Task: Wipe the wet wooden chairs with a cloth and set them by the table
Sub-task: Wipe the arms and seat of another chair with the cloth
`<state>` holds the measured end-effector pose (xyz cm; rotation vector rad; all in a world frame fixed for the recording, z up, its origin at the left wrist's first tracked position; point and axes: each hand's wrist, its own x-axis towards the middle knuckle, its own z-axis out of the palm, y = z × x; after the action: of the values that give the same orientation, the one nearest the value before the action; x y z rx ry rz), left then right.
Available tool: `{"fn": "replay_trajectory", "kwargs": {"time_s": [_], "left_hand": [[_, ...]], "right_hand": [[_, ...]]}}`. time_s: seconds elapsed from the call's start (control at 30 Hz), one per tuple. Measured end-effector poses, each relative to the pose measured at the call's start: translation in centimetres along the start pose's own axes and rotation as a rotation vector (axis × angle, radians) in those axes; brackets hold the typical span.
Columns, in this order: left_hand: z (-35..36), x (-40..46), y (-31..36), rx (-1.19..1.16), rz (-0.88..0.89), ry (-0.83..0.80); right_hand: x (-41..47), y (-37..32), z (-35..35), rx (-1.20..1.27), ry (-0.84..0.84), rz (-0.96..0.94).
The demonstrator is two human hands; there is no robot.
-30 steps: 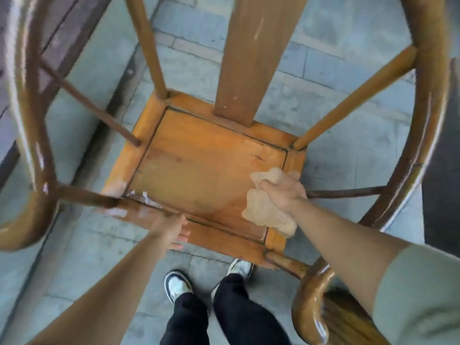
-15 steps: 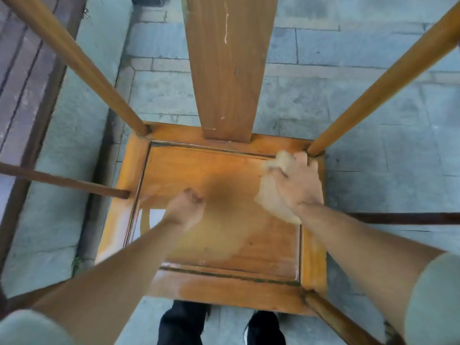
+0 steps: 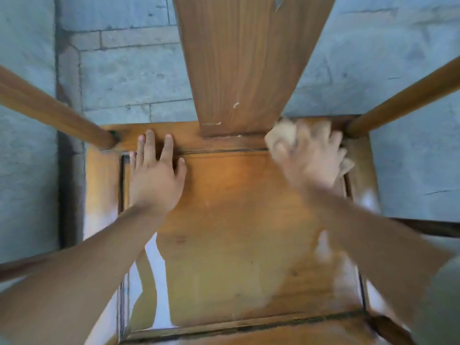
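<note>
Seen from directly above, a wooden chair (image 3: 234,220) fills the middle of the view, standing on grey stone paving (image 3: 129,78). Its square seat is honey-brown with a darker groove framing the centre panel. The near left part of the seat shines with a pale, wet-looking reflection, and pale patches also show near the right edge. A broad, flat back splat (image 3: 246,63) with visible grain rises from the far edge of the seat toward the camera. Two round wooden posts (image 3: 52,110) slant up from the far corners, one on each side. The left hand (image 3: 155,179) lies flat on the far left of the seat, fingers straight and spread, fingertips reaching the far rail. The right hand (image 3: 312,158), blurred, presses a crumpled beige cloth (image 3: 282,134) against the far right corner of the seat, just beside the splat and the right post; its fingers look spread over the cloth, which sticks out on both sides of the hand. Both bare forearms reach in from the bottom of the view and cover part of the seat.
</note>
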<state>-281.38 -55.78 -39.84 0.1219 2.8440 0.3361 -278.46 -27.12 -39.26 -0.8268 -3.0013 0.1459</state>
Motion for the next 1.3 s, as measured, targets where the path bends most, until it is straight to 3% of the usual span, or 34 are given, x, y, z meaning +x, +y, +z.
{"fn": "replay_trajectory", "kwargs": {"time_s": [0.07,0.13,0.2,0.23,0.33,0.37,0.57,0.7,0.83,0.93,1.17,1.3], "left_hand": [[-0.5,-0.2,0.6,-0.009,-0.033,-0.016],[-1.1,0.0,1.0,-0.007,-0.046,-0.041],[-1.6,0.2,0.8,-0.026,-0.043,-0.063],[-1.8,0.3,0.5,-0.041,-0.038,-0.071],[-1.7,0.2,-0.9,-0.045,0.011,-0.078],[-1.5,-0.1,-1.4,-0.033,0.038,-0.069],[-0.6,-2.1,-3.3,0.056,0.082,0.121],[-1.0,-2.4,-5.5,-0.014,-0.274,0.322],[-1.5,-1.3,-7.2,-0.237,-0.647,0.196],[-0.8,-0.3,-8.2,-0.309,-0.723,0.145],[0.6,-0.4,-7.5,-0.118,-0.664,0.249],[0.7,0.0,-8.4,-0.211,-0.715,0.169]], "right_hand": [[-4.5,-0.6,-0.8,0.054,-0.051,-0.123],[-7.2,0.2,-1.8,0.057,-0.172,-0.368],[-5.0,1.7,-2.4,0.011,-0.274,-0.530],[-3.0,2.1,-2.7,-0.028,-0.282,-0.460],[2.1,1.3,-1.9,0.014,-0.163,0.106],[1.9,0.1,-1.4,0.022,-0.144,0.193],[-7.0,-5.1,-0.6,-0.022,-0.093,-0.118],[-8.1,-7.3,0.2,-0.072,-0.128,-0.468],[-6.5,-13.4,0.6,-0.046,-0.142,-0.761],[-6.9,-17.2,1.2,-0.050,-0.111,-0.743],[-7.6,-20.1,1.5,-0.002,-0.084,-0.703],[-5.7,-26.3,2.2,0.047,-0.122,-0.649]]}}
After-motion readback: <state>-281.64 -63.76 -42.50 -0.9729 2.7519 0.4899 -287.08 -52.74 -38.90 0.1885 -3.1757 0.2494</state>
